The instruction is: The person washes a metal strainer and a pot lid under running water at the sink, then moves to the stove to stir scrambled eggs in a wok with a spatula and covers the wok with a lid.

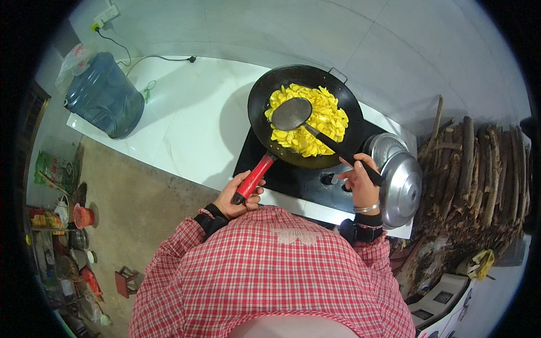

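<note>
A black wok (264, 101) sits on the black glass gas stove (291, 181), with sliced yellow food (329, 114) heaped in its middle. My left hand (236, 196) grips the red wok handle (254, 177), which points toward my body. Between the thumb and fingers of my right hand (363, 186) is the black handle of a cooking spatula (292, 114). The spatula's broad grey head lies over the food, its back facing up; whether it presses on the slices I cannot tell. A stove knob (329, 179) shows just left of my right hand.
Metal lids (403, 190) lean at the stove's right, close to my right wrist. Stacked firewood (473, 169) stands beyond them. On the white counter (186, 110) are a blue plastic water jug (105, 97) and a loose power cord (169, 58). A small stool (126, 282) stands on the floor.
</note>
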Action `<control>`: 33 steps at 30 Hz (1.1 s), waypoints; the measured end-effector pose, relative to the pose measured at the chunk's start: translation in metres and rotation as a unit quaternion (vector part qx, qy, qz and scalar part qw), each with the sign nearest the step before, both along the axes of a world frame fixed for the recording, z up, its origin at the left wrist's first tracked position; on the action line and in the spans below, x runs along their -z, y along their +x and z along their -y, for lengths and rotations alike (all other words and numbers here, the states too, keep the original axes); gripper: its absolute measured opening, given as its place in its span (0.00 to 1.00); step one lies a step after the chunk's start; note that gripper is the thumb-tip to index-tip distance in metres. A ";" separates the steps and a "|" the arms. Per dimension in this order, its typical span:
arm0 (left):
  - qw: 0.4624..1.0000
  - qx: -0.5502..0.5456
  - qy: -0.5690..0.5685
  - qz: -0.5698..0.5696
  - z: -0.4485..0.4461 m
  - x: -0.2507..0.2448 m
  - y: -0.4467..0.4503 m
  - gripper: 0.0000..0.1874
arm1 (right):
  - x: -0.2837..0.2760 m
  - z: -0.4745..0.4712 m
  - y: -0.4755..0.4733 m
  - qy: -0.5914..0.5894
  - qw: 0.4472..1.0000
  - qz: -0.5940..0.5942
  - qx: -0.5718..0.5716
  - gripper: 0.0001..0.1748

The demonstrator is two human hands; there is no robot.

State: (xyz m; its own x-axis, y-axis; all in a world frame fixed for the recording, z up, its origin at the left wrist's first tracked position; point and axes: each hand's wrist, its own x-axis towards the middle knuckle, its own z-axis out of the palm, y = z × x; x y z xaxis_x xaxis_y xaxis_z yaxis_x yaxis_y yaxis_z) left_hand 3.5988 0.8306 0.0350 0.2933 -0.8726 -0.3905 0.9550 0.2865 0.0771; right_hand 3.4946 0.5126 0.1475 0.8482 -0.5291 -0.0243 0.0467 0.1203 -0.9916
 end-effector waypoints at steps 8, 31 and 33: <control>1.000 0.000 -0.003 -0.012 0.002 -0.001 0.000 0.27 | 0.000 0.010 -0.012 -0.023 0.997 0.030 0.064 0.09; 0.999 0.025 -0.045 -0.002 0.006 -0.004 0.003 0.28 | 0.014 0.018 -0.060 -0.088 0.994 0.015 0.064 0.08; 0.999 0.029 -0.042 -0.003 0.005 -0.005 0.003 0.28 | 0.012 0.026 -0.060 -0.048 0.994 0.001 0.099 0.08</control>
